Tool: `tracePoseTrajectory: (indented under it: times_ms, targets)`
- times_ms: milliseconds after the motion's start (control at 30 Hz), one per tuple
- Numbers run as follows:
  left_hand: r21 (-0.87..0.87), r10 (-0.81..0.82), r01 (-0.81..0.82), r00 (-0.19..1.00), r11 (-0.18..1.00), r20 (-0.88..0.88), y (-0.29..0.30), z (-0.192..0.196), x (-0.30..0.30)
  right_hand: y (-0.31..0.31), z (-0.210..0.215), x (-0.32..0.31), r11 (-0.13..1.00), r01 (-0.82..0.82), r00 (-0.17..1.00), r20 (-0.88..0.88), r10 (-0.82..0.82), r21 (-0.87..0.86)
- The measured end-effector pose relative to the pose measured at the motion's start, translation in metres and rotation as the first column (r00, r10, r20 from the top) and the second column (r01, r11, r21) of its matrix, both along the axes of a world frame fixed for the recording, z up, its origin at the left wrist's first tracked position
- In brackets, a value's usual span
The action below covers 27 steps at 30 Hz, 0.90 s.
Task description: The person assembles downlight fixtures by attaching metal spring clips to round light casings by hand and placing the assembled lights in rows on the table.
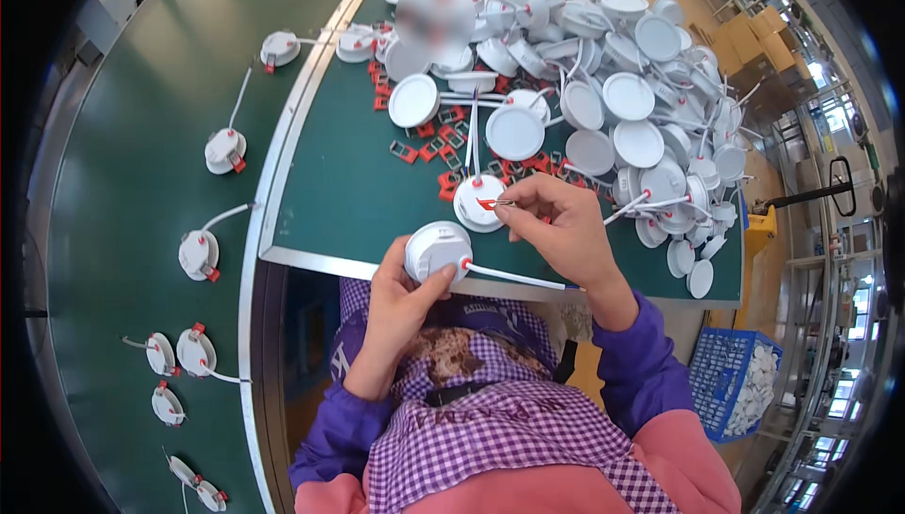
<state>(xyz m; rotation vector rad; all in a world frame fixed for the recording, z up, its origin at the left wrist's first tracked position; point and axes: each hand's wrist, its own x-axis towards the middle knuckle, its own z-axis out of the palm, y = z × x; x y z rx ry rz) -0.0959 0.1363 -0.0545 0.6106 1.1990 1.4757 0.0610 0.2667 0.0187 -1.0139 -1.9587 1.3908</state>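
Eight finished white round lamps (199,255) strung along the green belt (123,194) from 7 to 11 o'clock. Left hand (401,293) wrapped around one white lamp housing (437,249) at centre. Right hand (558,227) pinching one red spring clip (489,203), fingers nearly closed. Uncounted lamp heap (622,109) at 1 o'clock.

A round white downlight (437,249) sat tilted at the near edge of the green table, gripped from the left side, its white cable running off to the right. A small red spring clip (489,203) was pinched just above it, near another white downlight.
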Motion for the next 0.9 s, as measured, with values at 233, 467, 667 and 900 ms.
tracePoseTrajectory:
  times_ms: [233, 467, 667, 900]
  targets:
    - [-0.068, -0.103, 0.100, 0.994, 0.993, -0.044, -0.001, 0.002, 0.000, 0.009, 0.001, 0.003, 0.998, -0.069, 0.992, 0.107, 0.069, -0.001]
    - [0.052, -0.046, 0.050, 0.995, 0.997, -0.087, 0.001, -0.006, 0.008, -0.026, -0.013, -0.004, 0.956, -0.166, 0.974, 0.192, 0.120, 0.243]
    - [0.061, -0.053, 0.063, 0.988, 0.996, -0.142, 0.003, -0.010, 0.006, -0.038, -0.022, 0.000, 0.944, -0.154, 0.978, 0.179, 0.105, 0.290]
    - [0.023, -0.076, 0.083, 0.974, 0.996, -0.212, 0.005, -0.007, 0.006, -0.038, -0.033, 0.001, 0.927, -0.094, 0.993, 0.100, 0.061, 0.362]
